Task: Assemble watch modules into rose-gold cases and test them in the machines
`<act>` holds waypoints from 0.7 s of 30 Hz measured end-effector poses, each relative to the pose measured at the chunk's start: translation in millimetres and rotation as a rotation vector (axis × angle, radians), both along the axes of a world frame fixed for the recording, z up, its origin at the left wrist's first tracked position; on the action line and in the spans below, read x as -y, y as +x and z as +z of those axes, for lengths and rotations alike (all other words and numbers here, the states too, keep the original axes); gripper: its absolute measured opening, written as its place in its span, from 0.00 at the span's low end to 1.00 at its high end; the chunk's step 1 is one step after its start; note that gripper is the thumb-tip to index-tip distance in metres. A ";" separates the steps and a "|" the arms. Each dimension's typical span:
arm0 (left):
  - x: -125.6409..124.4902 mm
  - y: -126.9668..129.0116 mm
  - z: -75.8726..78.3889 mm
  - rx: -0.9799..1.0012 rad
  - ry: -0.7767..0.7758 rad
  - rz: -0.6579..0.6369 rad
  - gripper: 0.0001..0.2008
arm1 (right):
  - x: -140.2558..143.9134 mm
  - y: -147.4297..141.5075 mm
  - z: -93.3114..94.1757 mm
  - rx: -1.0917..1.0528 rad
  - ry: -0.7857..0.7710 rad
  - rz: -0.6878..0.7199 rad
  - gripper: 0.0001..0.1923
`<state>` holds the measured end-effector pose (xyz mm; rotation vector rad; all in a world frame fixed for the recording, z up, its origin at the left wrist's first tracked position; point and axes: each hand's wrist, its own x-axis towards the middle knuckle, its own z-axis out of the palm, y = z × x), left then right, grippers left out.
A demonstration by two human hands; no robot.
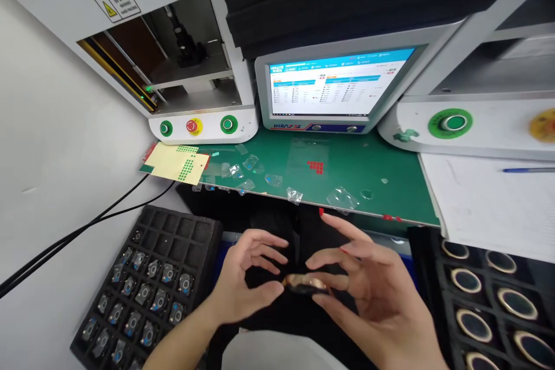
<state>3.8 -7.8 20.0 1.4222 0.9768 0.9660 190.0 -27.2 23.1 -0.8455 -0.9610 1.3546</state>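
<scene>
Face of gold-edged piece (309,285) turned from me, seen edge-on, blurred; fine detail unreadable. Dark tray (488,296) of gold rings cut off at right. Piece: thin, shiny gold above, dark below. Sits between my hands, pinched by right hand (373,289). Left hand (245,277) spread wide, thumb at piece's left end; contact unclear.
</scene>
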 end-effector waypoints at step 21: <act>-3.3 18.3 8.3 0.132 0.220 0.027 0.23 | 13.5 15.5 23.3 0.267 -0.090 -0.402 0.10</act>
